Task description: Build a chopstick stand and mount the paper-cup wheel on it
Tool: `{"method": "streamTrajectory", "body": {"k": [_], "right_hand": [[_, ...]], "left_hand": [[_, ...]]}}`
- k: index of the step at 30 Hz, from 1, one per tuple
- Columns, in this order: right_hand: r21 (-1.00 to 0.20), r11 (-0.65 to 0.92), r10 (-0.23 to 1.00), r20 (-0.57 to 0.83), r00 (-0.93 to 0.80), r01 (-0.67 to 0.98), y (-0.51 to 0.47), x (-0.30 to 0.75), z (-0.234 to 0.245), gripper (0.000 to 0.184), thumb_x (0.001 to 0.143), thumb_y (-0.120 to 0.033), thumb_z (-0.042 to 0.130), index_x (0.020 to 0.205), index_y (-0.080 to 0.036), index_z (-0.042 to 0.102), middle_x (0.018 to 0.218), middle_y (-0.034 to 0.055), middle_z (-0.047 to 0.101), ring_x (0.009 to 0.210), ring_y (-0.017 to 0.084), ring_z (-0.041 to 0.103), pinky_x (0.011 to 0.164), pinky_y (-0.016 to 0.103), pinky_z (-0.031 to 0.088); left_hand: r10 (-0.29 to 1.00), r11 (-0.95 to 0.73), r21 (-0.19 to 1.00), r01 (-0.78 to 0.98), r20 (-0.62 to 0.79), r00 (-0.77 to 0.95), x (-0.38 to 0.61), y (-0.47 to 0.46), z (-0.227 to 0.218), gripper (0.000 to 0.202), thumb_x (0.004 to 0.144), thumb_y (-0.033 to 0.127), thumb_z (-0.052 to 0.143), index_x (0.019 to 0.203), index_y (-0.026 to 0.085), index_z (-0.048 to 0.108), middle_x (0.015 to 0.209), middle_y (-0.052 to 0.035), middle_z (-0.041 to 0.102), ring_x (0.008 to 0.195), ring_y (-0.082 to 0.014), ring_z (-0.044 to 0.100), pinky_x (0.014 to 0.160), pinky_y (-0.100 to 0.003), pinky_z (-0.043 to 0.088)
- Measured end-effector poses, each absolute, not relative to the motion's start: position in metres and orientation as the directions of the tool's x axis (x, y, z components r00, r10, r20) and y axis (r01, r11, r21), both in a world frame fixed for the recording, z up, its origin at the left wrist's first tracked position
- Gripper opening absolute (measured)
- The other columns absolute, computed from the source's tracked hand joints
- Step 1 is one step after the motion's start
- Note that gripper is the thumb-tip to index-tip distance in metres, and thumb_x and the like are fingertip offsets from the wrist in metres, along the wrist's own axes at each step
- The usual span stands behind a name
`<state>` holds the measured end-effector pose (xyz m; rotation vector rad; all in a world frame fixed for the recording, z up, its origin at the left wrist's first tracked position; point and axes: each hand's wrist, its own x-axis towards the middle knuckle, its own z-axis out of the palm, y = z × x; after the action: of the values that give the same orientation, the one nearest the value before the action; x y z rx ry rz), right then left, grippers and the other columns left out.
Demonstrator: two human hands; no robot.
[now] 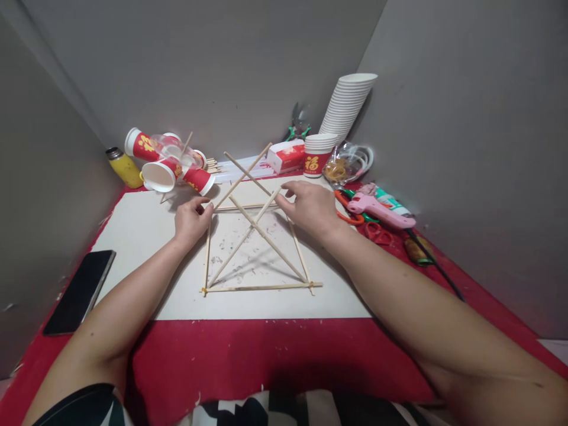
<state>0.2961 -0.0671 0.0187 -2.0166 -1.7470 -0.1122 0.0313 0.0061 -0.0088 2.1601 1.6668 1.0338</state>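
Gold "福" stands on stacked red-and-white paper cups (318, 156) at the tabletop's (266, 355) far edge, and on a red-and-white paper cup (141, 144) near its far left corner.

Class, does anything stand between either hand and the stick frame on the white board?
Nothing visible does: the left hand is at the far left corner of the stick frame, the right hand near its far right. The red cup stack stands beyond, not between.

hands (193, 221): 2 | frame sticks (253, 225): 8 | phone (80, 293): 1 | scissors (378, 235): perhaps 2

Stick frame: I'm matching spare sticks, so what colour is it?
The stick frame is pale tan, seen best in the head view.
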Motion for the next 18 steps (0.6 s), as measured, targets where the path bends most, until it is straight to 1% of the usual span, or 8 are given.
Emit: {"method": "streamTrajectory", "body": {"k": [4, 9, 14, 18], "right_hand": [[-0.347, -0.034, 0.884, 0.426, 0.19, 0.937, -0.067, 0.296, 0.016, 0.037, 0.096, -0.037, 0.051, 0.114, -0.018, 0.077, 0.104, 0.0084, 0.08, 0.092, 0.024, 0.072, 0.077, 0.031, 0.044], [-0.386, -0.056, 0.861, 0.448, 0.24, 0.921, -0.064, 0.301, 0.01, 0.038, 0.098, -0.037, 0.047, 0.105, -0.018, 0.079, 0.097, 0.0088, 0.08, 0.089, 0.023, 0.072, 0.074, 0.031, 0.042], [-0.393, -0.092, 0.855, 0.44, 0.275, 0.915, -0.06, 0.305, 0.008, 0.039, 0.099, -0.035, 0.044, 0.096, -0.019, 0.079, 0.093, 0.0087, 0.08, 0.084, 0.022, 0.069, 0.071, 0.031, 0.039], [-0.409, -0.084, 0.854, 0.441, 0.277, 0.909, -0.058, 0.307, 0.008, 0.038, 0.098, -0.034, 0.043, 0.093, -0.019, 0.078, 0.089, 0.0083, 0.078, 0.079, 0.021, 0.065, 0.069, 0.031, 0.037]], "left_hand": [[0.911, -0.339, 0.575, 0.744, 0.4, 0.106, 0.031, 0.006, -0.01, 0.038, 0.085, 0.037, 0.055, 0.101, 0.015, 0.082, 0.069, -0.0034, 0.069, 0.065, -0.0163, 0.058, 0.063, -0.026, 0.04], [0.902, -0.361, 0.591, 0.722, 0.417, 0.109, 0.031, 0.007, -0.01, 0.038, 0.086, 0.038, 0.054, 0.097, 0.014, 0.081, 0.065, -0.0028, 0.066, 0.061, -0.0156, 0.056, 0.061, -0.026, 0.039], [0.88, -0.393, 0.587, 0.708, 0.464, 0.103, 0.031, 0.009, -0.008, 0.035, 0.088, 0.039, 0.051, 0.084, 0.014, 0.076, 0.063, -0.0015, 0.06, 0.06, -0.0142, 0.052, 0.061, -0.026, 0.036], [0.872, -0.405, 0.588, 0.7, 0.478, 0.102, 0.031, 0.01, -0.007, 0.031, 0.089, 0.038, 0.051, 0.074, 0.016, 0.067, 0.063, 0.0, 0.057, 0.061, -0.0133, 0.049, 0.062, -0.026, 0.035]]}}
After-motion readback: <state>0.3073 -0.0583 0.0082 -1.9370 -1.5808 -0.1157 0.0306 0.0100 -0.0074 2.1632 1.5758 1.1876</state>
